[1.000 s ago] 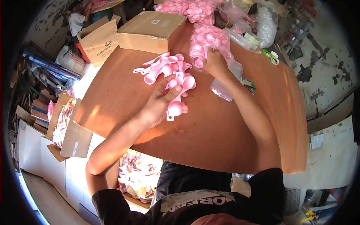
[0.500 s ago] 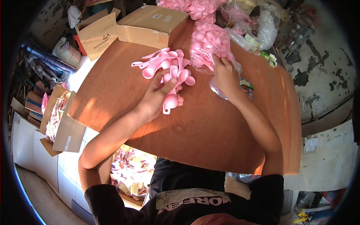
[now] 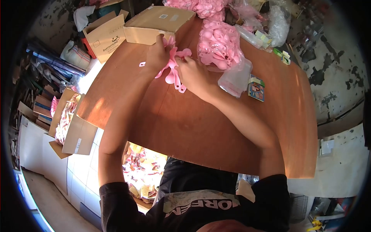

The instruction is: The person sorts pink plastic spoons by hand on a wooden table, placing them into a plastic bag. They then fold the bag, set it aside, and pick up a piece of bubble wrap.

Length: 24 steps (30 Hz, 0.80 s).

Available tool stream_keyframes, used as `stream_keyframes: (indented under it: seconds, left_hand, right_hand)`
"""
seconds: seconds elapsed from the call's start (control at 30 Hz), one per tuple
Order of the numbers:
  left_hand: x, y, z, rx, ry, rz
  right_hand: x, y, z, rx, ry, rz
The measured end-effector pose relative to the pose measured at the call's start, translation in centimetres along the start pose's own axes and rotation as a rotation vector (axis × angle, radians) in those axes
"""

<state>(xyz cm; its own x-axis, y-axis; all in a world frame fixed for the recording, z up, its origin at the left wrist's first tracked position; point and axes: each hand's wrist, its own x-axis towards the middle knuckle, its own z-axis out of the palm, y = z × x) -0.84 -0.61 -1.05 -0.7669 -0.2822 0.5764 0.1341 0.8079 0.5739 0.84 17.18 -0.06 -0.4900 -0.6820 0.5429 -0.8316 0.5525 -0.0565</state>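
Observation:
Pink plastic measuring spoons [image 3: 172,75] lie in a loose pile on the brown table, with my two hands on either side. My left hand [image 3: 157,58] curls around the pile's left side, and spoon parts show past its fingers. From the right, my right hand [image 3: 191,73] bends its fingers onto the spoons, fingertips pressed among the handles. Part of the pile is hidden behind both hands. One spoon handle end pokes out left of my left hand. Right of my right hand sits a clear plastic bag full of pink spoons [image 3: 220,44].
Flat clear plastic bags [image 3: 235,77] lie beside the full bag, near a small colourful box [image 3: 256,88]. A closed cardboard box [image 3: 154,25] stands at the table's back edge. Green-and-white tape [image 3: 282,56] lies at the right. Open cartons of packets [image 3: 145,170] stand below the table.
My right hand has left the bag of spoons and moved left to the pile. My left hand has carried its spoons forward to the pile, turning over as it went.

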Motion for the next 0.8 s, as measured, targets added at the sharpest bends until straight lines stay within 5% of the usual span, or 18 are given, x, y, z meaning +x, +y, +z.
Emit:
stream_keyframes:
  seconds: [0.17,0.23,0.33,0.53,0.6,0.8]
  left_hand:
    - [0.4,-0.6,0.9,0.068,-0.178,-0.195]
    - [0.5,-1.4,1.2,0.107,-0.221,-0.208]
    - [0.6,-1.2,1.2,0.110,-0.275,-0.247]
    - [0.0,0.0,0.8,0.146,-0.183,-0.190]
    - [0.0,-0.1,0.2,0.151,-0.154,-0.179]
    - [-0.6,-1.4,-1.3,0.088,-0.121,-0.158]
  right_hand:
    - [-0.6,0.5,-2.4,0.073,0.201,-0.045]
    - [-1.8,3.0,-4.1,0.076,0.156,0.063]
    - [-2.4,8.6,-4.7,-0.003,-0.178,0.203]
    - [0.1,13.0,-0.7,-0.132,0.006,0.059]
    - [1.9,13.0,-1.5,-0.093,-0.486,0.222]
    - [2.6,14.1,-0.8,-0.091,-0.530,0.233]
